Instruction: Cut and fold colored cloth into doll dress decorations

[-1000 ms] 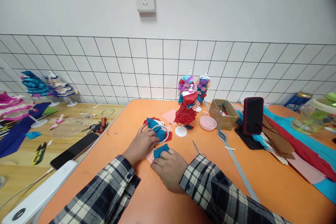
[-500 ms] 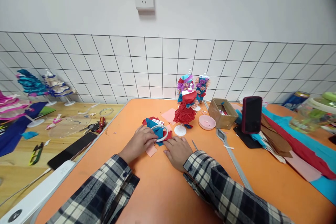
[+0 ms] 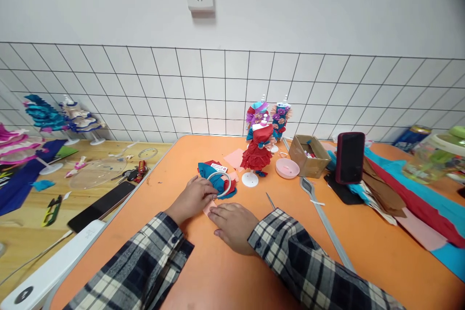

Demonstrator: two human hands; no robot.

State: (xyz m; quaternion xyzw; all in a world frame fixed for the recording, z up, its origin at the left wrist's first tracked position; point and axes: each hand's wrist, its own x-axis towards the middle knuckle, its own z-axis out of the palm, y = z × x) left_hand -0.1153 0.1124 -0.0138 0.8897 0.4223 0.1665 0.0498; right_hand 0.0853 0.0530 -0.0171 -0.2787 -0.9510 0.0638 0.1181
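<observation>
A thin roll of white tape (image 3: 229,185) lies tilted on a heap of teal and red crepe paper scraps (image 3: 205,169), with a small printed label behind it. My left hand (image 3: 193,198) reaches in palm down, fingers closed over the roll's near left edge; the fingertips are partly hidden. Just below and to the right, my right hand (image 3: 234,226) lies flat, fingers stretched out and touching a small pink paper piece (image 3: 207,207), mostly covered. To the right of that hand, a slim pointed metal tool (image 3: 270,200) lies partly hidden by the sleeve.
A doll-sized red paper dress on a stand (image 3: 257,152) stands behind, with two more dresses at its back. Near it are a pink dish (image 3: 287,168), a cardboard box (image 3: 309,156) and a propped phone (image 3: 349,158). Coloured crepe sheets (image 3: 414,189) lie right; a dark phone (image 3: 101,207) lies left.
My right hand has slid left and nearer to me, off the scraps and onto the pink piece. The tape roll has shifted slightly left, and more of the scraps shows.
</observation>
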